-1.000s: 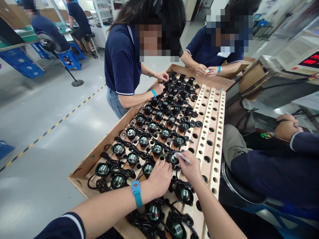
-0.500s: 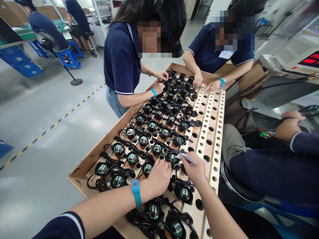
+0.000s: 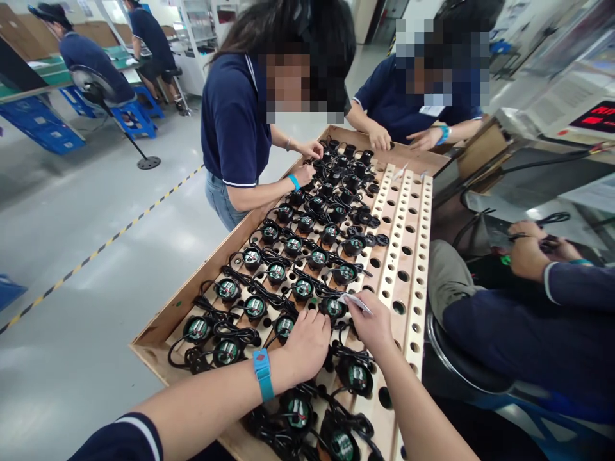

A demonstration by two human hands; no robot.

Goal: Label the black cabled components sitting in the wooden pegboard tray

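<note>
- Our right hand (image 3: 373,321) has thumb and forefinger pinched together on a white slip (image 3: 358,303) – its tip reaches the right rim of a black unit (image 3: 335,308) with a green board inside.
- We see that unit in the near half of the wooden tray (image 3: 192,291), a little closer to the tray's right edge than its left.
- Our left hand (image 3: 307,342) lies back up just beside the same unit, its fingers close together and bent; we cannot tell whether they grip anything, as the undersides are hidden.
- On our left wrist we wear a blue band (image 3: 263,374).
- More units stand in rows from the tray's near edge to its far left corner, black cables (image 3: 236,331) coiled between them.
- Along the tray's right edge we see pale strips (image 3: 416,282) pierced with holes.
- A co-worker (image 3: 237,121) reaches over the left edge, toward the far corner; another (image 3: 384,89) has both hands at the far edge – a third (image 3: 523,326) sits beyond the right edge.
</note>
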